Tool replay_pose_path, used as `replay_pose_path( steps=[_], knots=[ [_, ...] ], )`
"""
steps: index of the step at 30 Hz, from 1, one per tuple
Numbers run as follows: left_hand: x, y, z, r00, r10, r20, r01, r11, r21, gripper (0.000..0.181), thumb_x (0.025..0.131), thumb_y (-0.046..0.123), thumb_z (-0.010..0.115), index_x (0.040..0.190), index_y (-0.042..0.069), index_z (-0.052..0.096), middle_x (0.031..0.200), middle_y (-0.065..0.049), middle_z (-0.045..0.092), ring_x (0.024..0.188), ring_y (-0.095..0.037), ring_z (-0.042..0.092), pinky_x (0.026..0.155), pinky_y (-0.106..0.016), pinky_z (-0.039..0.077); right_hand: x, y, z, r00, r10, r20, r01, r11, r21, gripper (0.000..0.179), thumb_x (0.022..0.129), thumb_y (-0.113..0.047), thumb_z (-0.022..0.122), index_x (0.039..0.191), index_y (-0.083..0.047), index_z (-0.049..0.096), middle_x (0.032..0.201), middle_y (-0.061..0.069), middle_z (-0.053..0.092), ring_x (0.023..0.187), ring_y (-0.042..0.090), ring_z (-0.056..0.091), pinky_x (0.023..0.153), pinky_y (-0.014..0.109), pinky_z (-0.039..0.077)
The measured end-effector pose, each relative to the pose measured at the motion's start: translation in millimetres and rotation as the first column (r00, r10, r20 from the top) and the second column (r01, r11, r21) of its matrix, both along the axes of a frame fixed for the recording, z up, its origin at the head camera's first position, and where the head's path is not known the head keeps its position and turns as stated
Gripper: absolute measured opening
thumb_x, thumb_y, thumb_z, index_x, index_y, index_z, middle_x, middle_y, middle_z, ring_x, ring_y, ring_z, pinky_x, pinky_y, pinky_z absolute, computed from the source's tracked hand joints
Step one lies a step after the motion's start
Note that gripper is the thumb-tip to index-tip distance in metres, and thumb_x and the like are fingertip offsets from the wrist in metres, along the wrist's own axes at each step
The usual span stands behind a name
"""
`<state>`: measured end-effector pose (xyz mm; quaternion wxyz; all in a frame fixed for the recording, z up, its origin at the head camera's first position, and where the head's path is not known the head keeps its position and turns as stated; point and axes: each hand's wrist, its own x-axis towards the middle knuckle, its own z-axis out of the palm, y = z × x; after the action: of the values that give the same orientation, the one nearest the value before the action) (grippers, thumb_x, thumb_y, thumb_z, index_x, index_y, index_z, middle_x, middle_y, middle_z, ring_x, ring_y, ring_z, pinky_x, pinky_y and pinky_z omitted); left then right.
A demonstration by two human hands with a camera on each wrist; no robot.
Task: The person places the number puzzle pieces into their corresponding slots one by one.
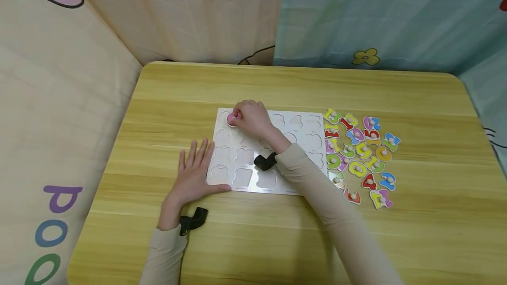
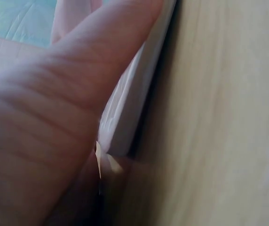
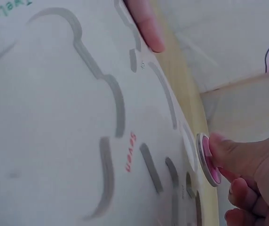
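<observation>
A white puzzle board (image 1: 253, 188) with shallow number-shaped recesses lies on the table. My right hand (image 1: 254, 118) pinches a pink rounded puzzle piece (image 3: 209, 161) between thumb and fingers over the board's far left corner. In the right wrist view this piece stands tilted on edge, close beside the recesses, its knob hidden by the fingers. At the board's near left corner my left hand (image 1: 193, 175) rests with fingers spread and straight. Its thumb lies along the near edge, and its other fingers reach up the left side. The left wrist view shows the board's side edge (image 2: 130, 110) close against this hand.
Several colourful number pieces (image 1: 358, 169) with wooden knobs lie scattered right of the board, some against its right edge. Patterned curtains (image 1: 178, 16) hang behind and beside the wooden table (image 1: 253, 241). Black wrist mounts (image 1: 194, 220) stick out from the forearms.
</observation>
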<state>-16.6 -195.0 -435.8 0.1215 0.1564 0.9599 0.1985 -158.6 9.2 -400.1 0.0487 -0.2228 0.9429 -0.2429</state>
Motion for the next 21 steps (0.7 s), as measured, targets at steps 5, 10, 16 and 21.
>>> replay_pose_path(
  steps=[5, 10, 16, 21],
  knots=[
    [-0.3, 2.2, 1.3, 1.0, 0.003, 0.019, -0.003, 1.0, -0.007, 0.126, 0.065, 0.081, 0.059, 0.154, 0.013, 0.001, 0.158, -0.007, -0.007, 0.14, -0.027, -0.019, 0.106, -0.051, -0.017, -5.4, -17, -5.4, 1.0, -0.024, -0.011, 0.024, 0.998, 0.05, 0.02, 0.089, -0.033, 0.067, 0.085, -0.013, 0.069, 0.079, -0.002, 0.061, 0.079, 0.017, 0.054, 0.073, 0.034, 0.038],
    [0.1, 1.5, 1.1, 1.0, 0.001, 0.018, -0.001, 1.0, -0.009, 0.125, 0.065, 0.081, 0.059, 0.154, 0.013, 0.001, 0.158, -0.007, -0.007, 0.14, -0.027, -0.02, 0.106, -0.051, -0.017, -7.0, -25, -11.1, 0.999, -0.047, -0.026, 0.049, 0.998, 0.048, 0.022, 0.089, -0.035, 0.066, 0.084, -0.014, 0.07, 0.079, -0.002, 0.063, 0.078, 0.017, 0.055, 0.072, 0.034, 0.04],
    [-0.3, 1.7, 0.5, 1.0, -0.004, 0.008, 0.004, 1.0, -0.005, 0.125, 0.066, 0.081, 0.059, 0.153, 0.013, 0.001, 0.158, -0.008, -0.007, 0.14, -0.028, -0.019, 0.106, -0.051, -0.017, -8.0, -28, -15.5, 0.997, -0.075, -0.034, 0.077, 0.996, 0.054, 0.023, 0.09, -0.038, 0.065, 0.086, -0.015, 0.07, 0.08, -0.003, 0.063, 0.08, 0.017, 0.055, 0.074, 0.034, 0.038],
    [0.4, 2.2, 1.4, 1.0, -0.005, 0.011, 0.005, 1.0, -0.004, 0.125, 0.066, 0.08, 0.059, 0.153, 0.012, 0.001, 0.158, -0.008, -0.007, 0.14, -0.028, -0.019, 0.106, -0.052, -0.017, -7.9, -29, -18.1, 0.995, -0.097, -0.011, 0.097, 0.994, 0.045, 0.022, 0.09, -0.038, 0.065, 0.087, -0.017, 0.071, 0.081, -0.005, 0.064, 0.081, 0.017, 0.054, 0.075, 0.035, 0.037]
  ],
)
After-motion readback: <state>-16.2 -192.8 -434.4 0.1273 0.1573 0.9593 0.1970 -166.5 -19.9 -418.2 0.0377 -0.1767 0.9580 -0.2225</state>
